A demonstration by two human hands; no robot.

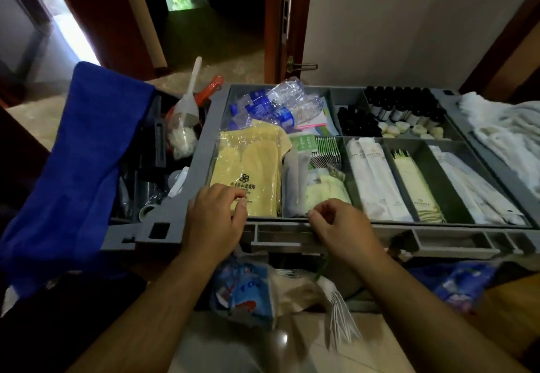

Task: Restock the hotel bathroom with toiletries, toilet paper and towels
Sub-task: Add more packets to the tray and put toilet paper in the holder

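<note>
Toiletries [377,174] lie sorted in the compartments of the grey cart tray [438,223], with small dark bottles [400,107] at the back and white towels [502,139] at the right. The left hand [216,215] reaches over the near rim, and its curled fingers and thumb pinch the near end of the yellow slippers packet [248,168]. The right hand [339,226] has its fingertips drawn together just beside a pale green packet [324,191]; I cannot tell if it holds anything.

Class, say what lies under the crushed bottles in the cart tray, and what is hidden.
Under the crushed bottles, paper leaflets show pink and green edges at the right. Most of them, and the compartment floor, are covered.
</note>
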